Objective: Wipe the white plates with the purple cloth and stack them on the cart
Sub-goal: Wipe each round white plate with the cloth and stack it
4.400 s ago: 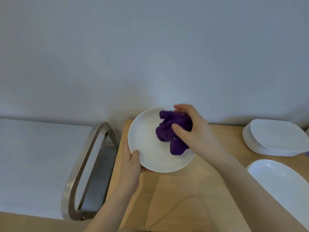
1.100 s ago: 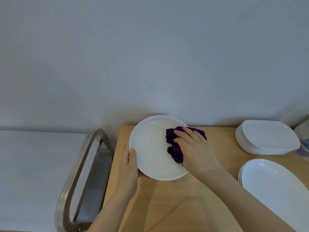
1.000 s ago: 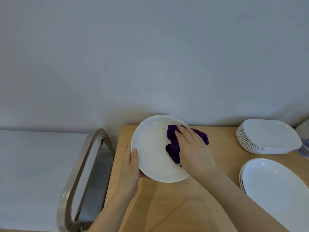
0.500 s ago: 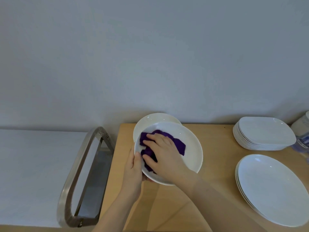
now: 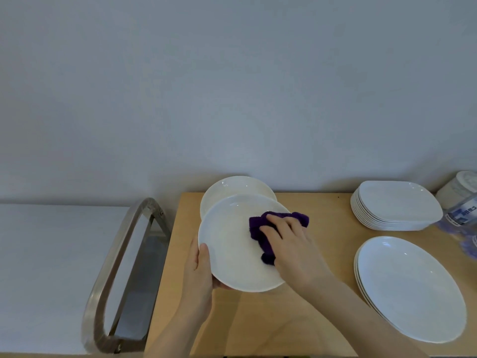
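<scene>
My left hand point(image 5: 198, 277) grips the left rim of a round white plate point(image 5: 229, 249), thumb on top, holding it tilted above the wooden cart top point(image 5: 317, 257). My right hand point(image 5: 291, 246) presses the crumpled purple cloth point(image 5: 260, 226) against the plate's right half with fairly straight fingers. Behind the held plate, a second round white plate point(image 5: 232, 187) lies on the cart near the wall.
At the back right stands a stack of squarish white plates point(image 5: 397, 205). Large oval white plates point(image 5: 410, 288) are stacked at the front right. A clear plastic container point(image 5: 462, 202) sits at the far right edge. The cart's metal handle point(image 5: 121, 270) loops at the left.
My right hand slid the cloth from the plate's right side to its left and back to the right. The view dropped, revealing the second plate behind.
</scene>
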The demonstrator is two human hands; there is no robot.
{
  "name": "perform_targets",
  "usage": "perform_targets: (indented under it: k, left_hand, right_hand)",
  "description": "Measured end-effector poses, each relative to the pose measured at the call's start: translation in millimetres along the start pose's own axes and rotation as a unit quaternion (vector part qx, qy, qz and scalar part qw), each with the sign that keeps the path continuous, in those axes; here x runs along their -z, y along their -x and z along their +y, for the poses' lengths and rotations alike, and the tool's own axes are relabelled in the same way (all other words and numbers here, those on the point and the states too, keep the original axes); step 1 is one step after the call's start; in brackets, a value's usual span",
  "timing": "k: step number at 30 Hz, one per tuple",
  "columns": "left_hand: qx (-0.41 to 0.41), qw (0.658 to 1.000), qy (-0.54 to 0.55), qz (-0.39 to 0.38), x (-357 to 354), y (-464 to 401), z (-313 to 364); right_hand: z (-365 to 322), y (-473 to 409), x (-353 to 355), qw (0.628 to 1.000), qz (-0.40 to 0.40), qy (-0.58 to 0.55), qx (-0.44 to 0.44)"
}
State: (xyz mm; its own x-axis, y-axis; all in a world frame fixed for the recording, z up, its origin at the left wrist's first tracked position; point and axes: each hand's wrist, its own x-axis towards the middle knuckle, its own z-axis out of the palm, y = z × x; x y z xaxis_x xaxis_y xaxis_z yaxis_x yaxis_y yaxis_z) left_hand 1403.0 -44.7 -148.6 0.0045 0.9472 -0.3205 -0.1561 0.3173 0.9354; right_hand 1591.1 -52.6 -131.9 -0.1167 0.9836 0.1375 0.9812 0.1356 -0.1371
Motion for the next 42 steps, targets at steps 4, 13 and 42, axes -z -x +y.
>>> perform_targets:
  k: [4, 13, 42]
  left_hand:
    - [0.007, 1.0, -0.001, 0.003, -4.4, 1.2, 5.4]
    - [-0.002, 1.0, -0.019, -0.003, -2.3, -3.9, 10.0]
    - [-0.021, 0.998, -0.026, -0.062, 11.6, -18.3, 24.8]
  right_hand:
    - [10.3, -1.2, 8.2, 0.984, 0.116, -0.134, -0.015]
    - [20.4, -37.6, 70.4, 0.837, 0.094, -0.499, -0.205]
    - [34.1, -66.8, 30.6, 0.948, -0.101, -0.238, -0.187]
